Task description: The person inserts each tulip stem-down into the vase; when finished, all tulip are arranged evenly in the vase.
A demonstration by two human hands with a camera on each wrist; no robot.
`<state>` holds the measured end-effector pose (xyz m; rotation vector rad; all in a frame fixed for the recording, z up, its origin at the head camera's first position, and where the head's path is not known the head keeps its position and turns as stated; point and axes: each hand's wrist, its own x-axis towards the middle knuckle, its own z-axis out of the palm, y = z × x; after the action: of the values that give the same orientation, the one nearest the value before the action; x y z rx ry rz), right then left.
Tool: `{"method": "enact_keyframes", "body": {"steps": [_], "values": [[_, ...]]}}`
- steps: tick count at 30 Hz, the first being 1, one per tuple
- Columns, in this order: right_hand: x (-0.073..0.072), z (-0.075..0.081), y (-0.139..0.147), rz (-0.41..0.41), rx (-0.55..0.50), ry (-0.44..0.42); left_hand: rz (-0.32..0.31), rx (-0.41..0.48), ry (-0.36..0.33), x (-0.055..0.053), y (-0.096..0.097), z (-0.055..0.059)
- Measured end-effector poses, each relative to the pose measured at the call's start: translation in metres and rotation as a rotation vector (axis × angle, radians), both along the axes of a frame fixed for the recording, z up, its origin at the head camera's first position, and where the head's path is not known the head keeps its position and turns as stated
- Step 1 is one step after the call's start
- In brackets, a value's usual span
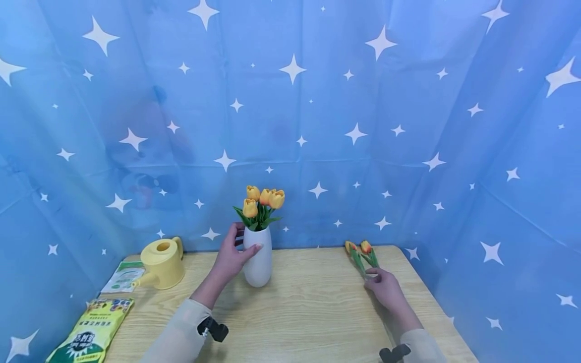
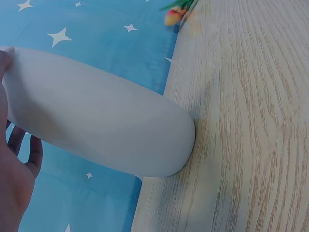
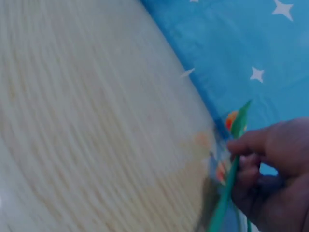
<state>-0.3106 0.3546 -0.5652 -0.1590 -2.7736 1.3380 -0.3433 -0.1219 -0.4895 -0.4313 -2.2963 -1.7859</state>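
Here, left hand [image 1: 229, 259] grips a white vase [image 1: 258, 262], right hand [image 1: 386, 288] a green tulip stem [image 3: 225, 198].

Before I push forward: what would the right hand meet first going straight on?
The orange-yellow tulips just ahead of the right hand come first, if not carried along; then probably the blue star-print curtain. Depth is unclear.

Left side of the wood-grain table [image 1: 308, 312] was kinda hogged by a yellow watering can [image 1: 164, 266], white-and-green packet [image 1: 121, 278] and yellow-green bag [image 1: 93, 327]. White vase [image 1: 257, 264] was stood toward the back; tulips [image 1: 365, 247] were spotted far right, contact unclear.
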Motion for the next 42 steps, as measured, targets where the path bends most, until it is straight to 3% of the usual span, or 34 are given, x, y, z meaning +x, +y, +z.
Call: {"method": "enact_keyframes", "body": {"steps": [7, 15, 24, 34, 42], "values": [[0.009, 0.020, -0.021, 0.025, -0.286, -0.034, -0.003, 0.005, 0.014, 0.001, 0.000, 0.000], [0.009, 0.036, -0.042, 0.020, -0.494, 0.012, -0.005, 0.000, 0.007, 0.000, -0.001, 0.000], [0.012, 0.056, -0.067, -0.007, -0.580, 0.106, -0.005, -0.008, -0.011, 0.000, -0.002, 0.000], [0.012, 0.072, -0.084, 0.041, -0.602, 0.217, -0.001, -0.007, -0.019, 0.000, 0.001, 0.000], [0.017, 0.106, -0.098, 0.104, -0.625, 0.388, 0.005, -0.008, -0.023, 0.001, 0.000, 0.001]]}}
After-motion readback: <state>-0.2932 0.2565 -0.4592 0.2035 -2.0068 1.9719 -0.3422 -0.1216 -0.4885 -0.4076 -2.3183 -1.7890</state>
